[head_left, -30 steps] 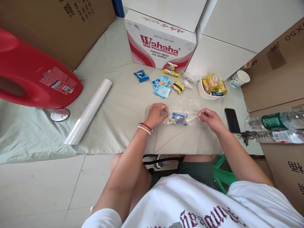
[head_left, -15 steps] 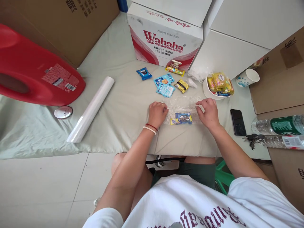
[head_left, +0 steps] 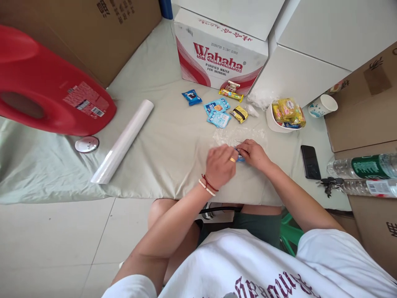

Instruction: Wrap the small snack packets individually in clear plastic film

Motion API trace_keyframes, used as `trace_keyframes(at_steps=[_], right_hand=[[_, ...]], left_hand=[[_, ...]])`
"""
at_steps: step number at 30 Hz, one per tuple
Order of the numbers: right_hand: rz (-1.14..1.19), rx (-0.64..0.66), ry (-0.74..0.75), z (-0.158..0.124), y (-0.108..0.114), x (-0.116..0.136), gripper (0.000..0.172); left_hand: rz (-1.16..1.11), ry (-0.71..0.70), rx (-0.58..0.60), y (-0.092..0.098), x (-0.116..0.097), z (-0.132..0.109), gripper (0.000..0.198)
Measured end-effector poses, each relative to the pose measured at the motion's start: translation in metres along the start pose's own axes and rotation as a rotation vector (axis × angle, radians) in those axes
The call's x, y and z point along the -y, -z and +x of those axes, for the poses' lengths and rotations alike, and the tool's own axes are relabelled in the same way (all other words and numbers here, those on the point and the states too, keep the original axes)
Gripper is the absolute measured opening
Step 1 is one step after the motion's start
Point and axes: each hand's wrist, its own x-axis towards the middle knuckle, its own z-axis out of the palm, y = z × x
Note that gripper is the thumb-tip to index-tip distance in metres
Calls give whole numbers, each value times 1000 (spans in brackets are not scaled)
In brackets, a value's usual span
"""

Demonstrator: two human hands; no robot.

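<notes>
My left hand (head_left: 221,164) has its fingers curled, slightly blurred, with the fingertips beside the left end of a small blue snack packet (head_left: 240,157). What lies between those fingers is hidden. My right hand (head_left: 253,155) is closed, its thumb and fingertips pinched together at the packet's upper edge. Most of the packet is covered by the two hands, which nearly touch. A sheet of crinkled clear plastic film (head_left: 245,135) spreads on the cloth just beyond them.
Behind lie light-blue sachets (head_left: 218,119), a dark-blue packet (head_left: 192,97) and yellow snacks (head_left: 239,114). A white tub of snacks (head_left: 282,126), a paper cup (head_left: 322,106), a phone (head_left: 310,162) and bottles (head_left: 372,165) are right. A film roll (head_left: 124,140) and red jug (head_left: 89,103) are left.
Both hands have moved inward from the two sides of the film and now meet over the packets. The yellow-ended packet in front of them is hidden now. The view has shifted slightly.
</notes>
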Motion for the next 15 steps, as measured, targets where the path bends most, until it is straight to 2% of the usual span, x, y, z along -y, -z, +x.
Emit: trace_keyframes(at_steps=[2, 6, 11, 14, 15], right_hand=[[39, 11, -32, 1, 3, 0, 30], [100, 66, -129, 12, 19, -10, 32], [-193, -72, -180, 47, 41, -26, 40], [-317, 19, -214, 67, 44, -26, 51], [-330, 66, -235, 71, 45, -24, 48]], left_hand=[[9, -104, 144, -18, -9, -9, 40], [78, -119, 211, -45, -11, -7, 46], [92, -145, 228, -44, -7, 1, 42], [100, -156, 221, -42, -7, 3, 40], [102, -160, 218, -42, -7, 3, 40]])
